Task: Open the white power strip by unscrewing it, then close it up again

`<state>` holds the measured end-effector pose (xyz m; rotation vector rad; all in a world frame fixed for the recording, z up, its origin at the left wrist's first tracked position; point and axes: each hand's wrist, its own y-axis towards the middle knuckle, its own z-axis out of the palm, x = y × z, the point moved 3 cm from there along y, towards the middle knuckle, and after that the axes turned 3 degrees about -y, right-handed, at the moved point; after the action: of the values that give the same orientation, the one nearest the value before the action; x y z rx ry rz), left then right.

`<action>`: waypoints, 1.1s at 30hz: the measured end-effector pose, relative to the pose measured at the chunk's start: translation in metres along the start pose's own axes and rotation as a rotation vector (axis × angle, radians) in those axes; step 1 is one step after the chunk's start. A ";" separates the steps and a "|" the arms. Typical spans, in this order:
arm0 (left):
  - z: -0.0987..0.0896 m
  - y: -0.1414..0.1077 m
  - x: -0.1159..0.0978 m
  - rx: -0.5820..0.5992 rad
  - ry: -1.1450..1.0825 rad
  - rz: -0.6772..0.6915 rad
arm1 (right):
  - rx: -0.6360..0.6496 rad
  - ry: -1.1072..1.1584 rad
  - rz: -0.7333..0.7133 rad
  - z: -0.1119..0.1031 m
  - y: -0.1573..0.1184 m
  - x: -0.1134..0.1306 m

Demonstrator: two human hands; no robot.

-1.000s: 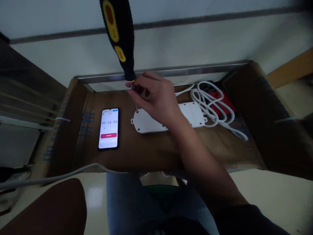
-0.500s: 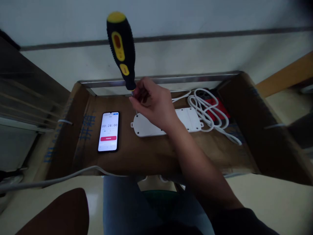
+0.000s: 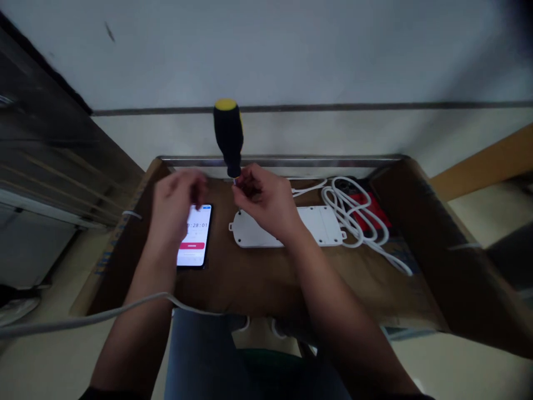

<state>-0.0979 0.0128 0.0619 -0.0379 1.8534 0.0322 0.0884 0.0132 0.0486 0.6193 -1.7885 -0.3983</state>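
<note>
My right hand pinches the metal shaft of a black and yellow screwdriver just below its handle. The screwdriver stands nearly upright over the left end of a white power strip, which lies with its screw-holed underside up. My hand hides the screwdriver's tip and part of the strip. My left hand, slightly blurred, hovers over the left part of a phone, fingers loosely bent and apart, with nothing seen in them. The phone's lit screen shows a timer.
A coiled white cable lies right of the strip, partly over a red and black object. Everything sits in a shallow cardboard box with raised sides. A grey cable crosses at the front left. A wall stands behind.
My left hand has come into view over the phone. The screwdriver appears lower and more upright in view, still in my right hand's pinch. The camera view has shifted.
</note>
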 end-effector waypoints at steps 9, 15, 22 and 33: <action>0.019 0.053 -0.007 0.877 0.097 0.231 | -0.005 -0.084 0.074 -0.001 -0.002 0.000; 0.018 0.048 0.005 0.798 0.160 0.236 | -0.010 -0.076 0.056 0.002 -0.001 0.003; 0.022 0.045 0.004 0.718 0.108 0.173 | -0.068 -0.129 -0.059 0.002 -0.001 0.001; 0.022 0.050 0.033 0.887 0.399 0.122 | -0.080 -0.301 -0.163 0.003 -0.007 0.001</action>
<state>-0.0882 0.0630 0.0237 0.7285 2.1100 -0.7554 0.0864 0.0071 0.0449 0.6779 -2.0009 -0.7015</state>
